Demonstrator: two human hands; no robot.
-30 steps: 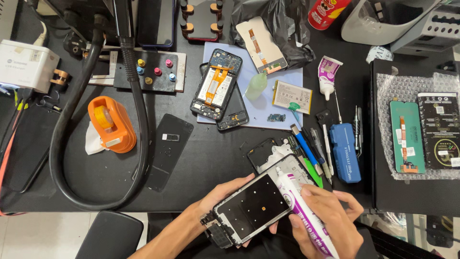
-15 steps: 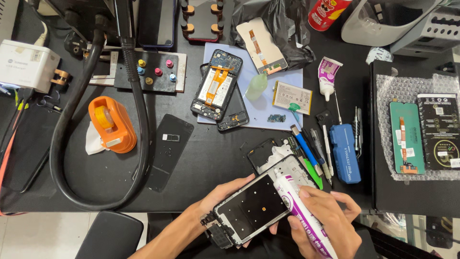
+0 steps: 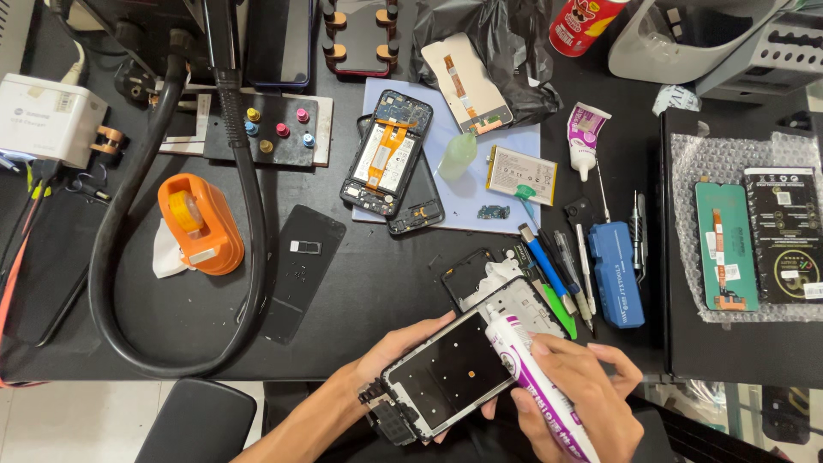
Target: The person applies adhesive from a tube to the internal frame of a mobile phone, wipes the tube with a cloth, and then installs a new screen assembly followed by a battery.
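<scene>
My left hand (image 3: 390, 356) holds a phone frame (image 3: 450, 373) with a dark metal plate facing up, tilted over the table's near edge. My right hand (image 3: 583, 394) grips a white and purple glue tube (image 3: 536, 381), with its nozzle touching the frame's upper right edge. Just behind the frame lie another black phone frame part (image 3: 470, 279) and a grey frame piece (image 3: 531, 304).
An opened phone (image 3: 386, 154) lies on a blue mat (image 3: 480, 184) with a battery (image 3: 521, 174). A blue tool case (image 3: 617, 274), tweezers and pens sit to the right. An orange tape dispenser (image 3: 199, 225), thick black hose (image 3: 107, 257) and boxed screens (image 3: 754, 244) flank the table.
My right hand has moved the glue tube's nozzle slightly along the frame's edge. The frame has stayed almost still in my left hand.
</scene>
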